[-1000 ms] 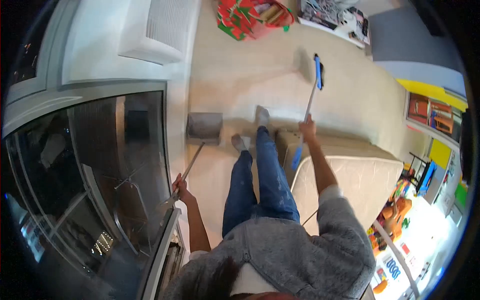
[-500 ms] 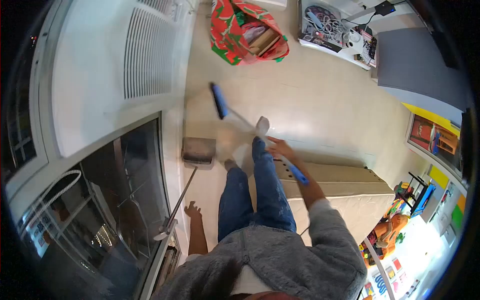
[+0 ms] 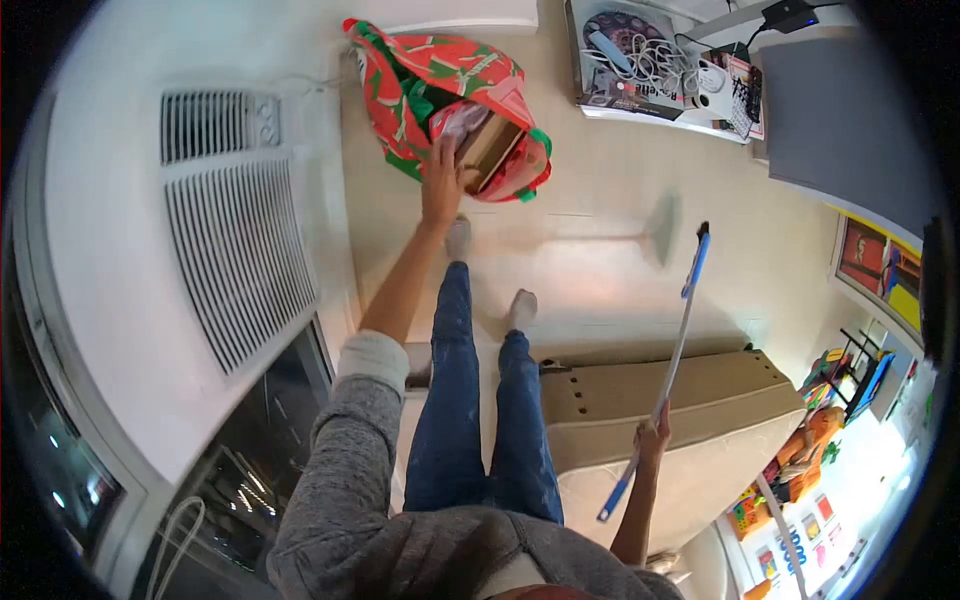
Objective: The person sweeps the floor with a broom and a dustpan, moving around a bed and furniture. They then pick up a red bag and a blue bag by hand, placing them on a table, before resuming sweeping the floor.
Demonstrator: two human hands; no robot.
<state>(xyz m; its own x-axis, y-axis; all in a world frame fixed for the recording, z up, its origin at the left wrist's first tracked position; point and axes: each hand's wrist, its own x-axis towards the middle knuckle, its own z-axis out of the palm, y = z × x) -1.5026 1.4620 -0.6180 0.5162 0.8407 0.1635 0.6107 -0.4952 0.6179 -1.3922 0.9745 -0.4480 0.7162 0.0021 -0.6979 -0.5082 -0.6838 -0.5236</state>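
Note:
A red and green bag (image 3: 450, 60) stands on the floor at the upper left, with a cardboard box (image 3: 488, 152) and plastic inside. My left hand (image 3: 440, 185) reaches to the bag's near edge, its fingers over the plastic and beside the box; whether they grip anything is hard to tell. Out to the right, my right hand (image 3: 653, 436) is wrapped round the pole of a broom (image 3: 676, 360). The broom's blue head (image 3: 697, 262) is up and away from me, and its blue grip end points down and left.
A dustpan (image 3: 418, 365) lies partly hidden by my left leg. A long beige padded bench (image 3: 680, 430) is on the right. A tray of cables (image 3: 640, 60) stands at the top. The vented white unit (image 3: 240, 250) lines the left wall.
I have stepped nearer the bag. My left hand has moved from beside the dustpan's handle to the bag. My right hand has swung the broom out to the right.

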